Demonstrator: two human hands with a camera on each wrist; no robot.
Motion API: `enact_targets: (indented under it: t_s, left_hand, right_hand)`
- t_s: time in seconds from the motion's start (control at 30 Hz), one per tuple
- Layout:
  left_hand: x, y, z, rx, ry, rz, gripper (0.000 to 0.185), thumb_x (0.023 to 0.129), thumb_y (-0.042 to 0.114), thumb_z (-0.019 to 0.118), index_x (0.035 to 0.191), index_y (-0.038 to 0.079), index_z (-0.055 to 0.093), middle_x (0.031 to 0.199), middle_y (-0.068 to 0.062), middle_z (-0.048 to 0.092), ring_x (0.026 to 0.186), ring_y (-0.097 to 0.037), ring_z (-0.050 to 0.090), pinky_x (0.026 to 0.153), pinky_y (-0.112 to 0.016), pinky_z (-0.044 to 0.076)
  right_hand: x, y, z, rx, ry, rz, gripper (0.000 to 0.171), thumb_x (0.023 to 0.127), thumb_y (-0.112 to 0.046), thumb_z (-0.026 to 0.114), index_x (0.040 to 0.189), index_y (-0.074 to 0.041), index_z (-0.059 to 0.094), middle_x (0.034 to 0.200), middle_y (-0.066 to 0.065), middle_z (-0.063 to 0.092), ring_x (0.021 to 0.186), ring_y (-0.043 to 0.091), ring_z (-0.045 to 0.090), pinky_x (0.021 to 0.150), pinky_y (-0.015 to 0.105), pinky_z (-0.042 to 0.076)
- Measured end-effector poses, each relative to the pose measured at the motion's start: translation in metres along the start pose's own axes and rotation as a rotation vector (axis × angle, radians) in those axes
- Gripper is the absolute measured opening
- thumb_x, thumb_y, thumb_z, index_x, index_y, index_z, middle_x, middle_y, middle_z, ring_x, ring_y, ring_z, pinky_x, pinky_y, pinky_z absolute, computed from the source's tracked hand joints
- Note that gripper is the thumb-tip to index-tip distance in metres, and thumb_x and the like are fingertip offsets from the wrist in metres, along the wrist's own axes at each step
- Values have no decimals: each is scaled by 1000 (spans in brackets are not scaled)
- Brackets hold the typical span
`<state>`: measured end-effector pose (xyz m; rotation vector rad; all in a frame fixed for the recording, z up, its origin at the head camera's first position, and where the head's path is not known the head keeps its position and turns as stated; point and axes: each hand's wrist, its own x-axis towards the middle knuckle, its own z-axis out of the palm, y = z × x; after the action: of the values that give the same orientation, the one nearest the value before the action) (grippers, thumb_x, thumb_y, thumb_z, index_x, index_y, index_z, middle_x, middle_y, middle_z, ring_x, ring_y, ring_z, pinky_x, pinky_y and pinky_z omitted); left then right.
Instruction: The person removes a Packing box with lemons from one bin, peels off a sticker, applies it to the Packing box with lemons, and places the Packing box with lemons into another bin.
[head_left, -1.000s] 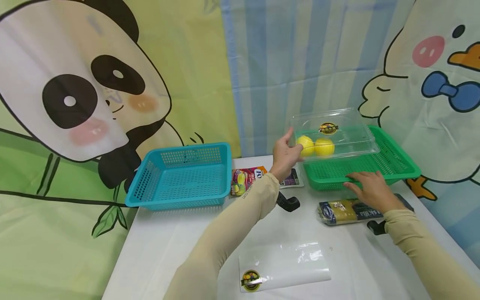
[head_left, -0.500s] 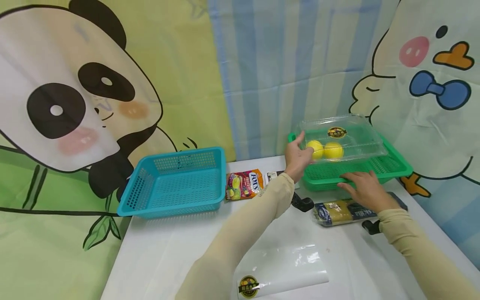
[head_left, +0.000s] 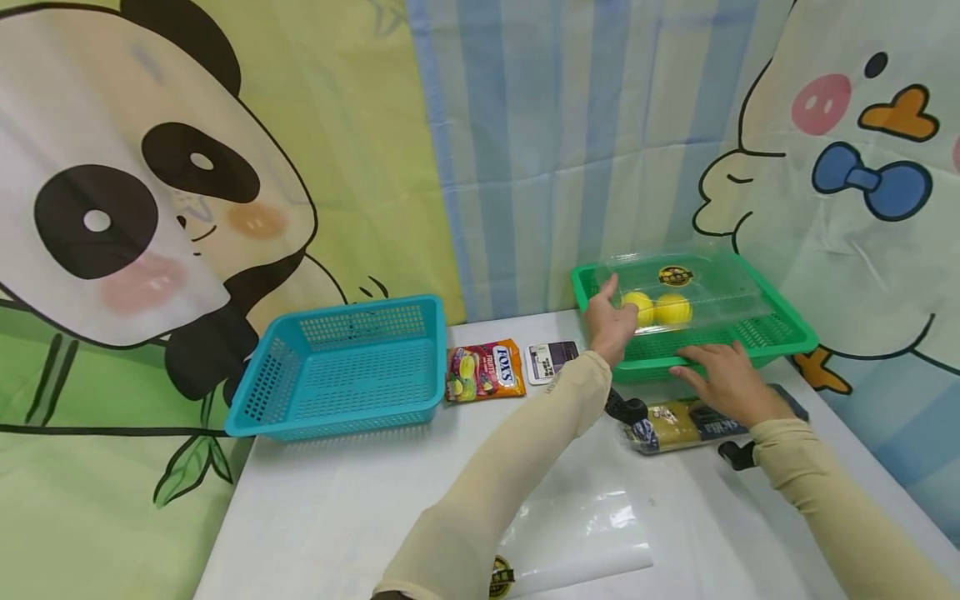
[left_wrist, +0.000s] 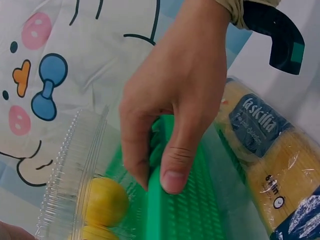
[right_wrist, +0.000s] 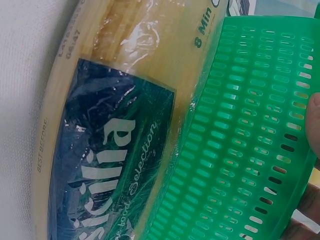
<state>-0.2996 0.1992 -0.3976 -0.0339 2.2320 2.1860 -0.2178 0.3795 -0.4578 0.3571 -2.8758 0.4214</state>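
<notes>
Overhead, the left hand (head_left: pixel 611 321) grips the clear plastic box (head_left: pixel 686 292) holding two yellow balls (head_left: pixel 656 308), inside the green basket (head_left: pixel 780 337) on the counter (head_left: pixel 337 500). The right hand (head_left: pixel 723 383) rests flat on the basket's front rim, fingers relaxed. Left wrist view: the right hand (left_wrist: pixel 172 100) hooks over the rim. Right wrist view: a pasta packet (right_wrist: pixel 115 120) lies against the basket wall (right_wrist: pixel 240 145)
</notes>
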Motion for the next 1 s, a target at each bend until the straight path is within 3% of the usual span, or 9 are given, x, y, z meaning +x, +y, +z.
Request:
enact_targets:
  t_s: [0.17,0.4,0.77,0.83,0.9,0.93,1.0]
  left_hand:
    - [2,-9,13,25,23,-18,71,88,-10,60,151,20,49,160,3,42,40,-5,36,36,-17,33]
    - [3,-17,23,21,5,-46,68,93,-8,56,152,23,48,162,3,40,37,-9,36,37,-19,38]
    - [7,-32,31,35,-23,-97,70,93,-13,53,153,24,47,162,5,39,41,-14,30,38,-23,32]
    - [7,-34,32,52,-25,-104,70,93,-12,52,153,24,47,162,4,39,53,-12,49,40,-25,31]
    - [8,-36,33,65,-26,-105,69,93,-11,52,153,23,47,162,3,39,86,-14,65,42,-27,30]
    - [8,-36,34,68,-27,-108,68,94,-11,51,153,23,47,162,3,39,107,-15,65,44,-27,31]
    - [9,-38,35,77,-31,-118,68,94,-11,51,153,23,47,162,3,39,139,-18,48,47,-28,33]
  right_hand:
    - [-3,0,-1,0,0,3,42,99,-29,66,129,1,65,124,32,65,118,54,57,108,81,16]
    - [-4,-1,1,-4,18,10,40,98,-25,68,127,2,66,122,31,67,116,53,58,108,81,17]
    - [-1,-5,4,-18,38,8,40,96,-26,70,126,1,68,120,28,69,115,50,61,108,80,21]
    - [-1,-5,4,-20,31,14,40,96,-27,70,126,1,68,121,28,68,116,50,60,108,80,21]
    - [0,-5,3,-26,27,17,41,97,-27,69,126,1,67,121,28,68,117,50,60,108,80,21]
    - [0,-5,3,-26,24,18,41,97,-27,69,127,1,67,122,28,68,117,50,59,108,81,20]
    - [-1,-5,1,-28,24,19,41,97,-27,69,127,1,67,122,29,67,118,51,59,108,81,20]
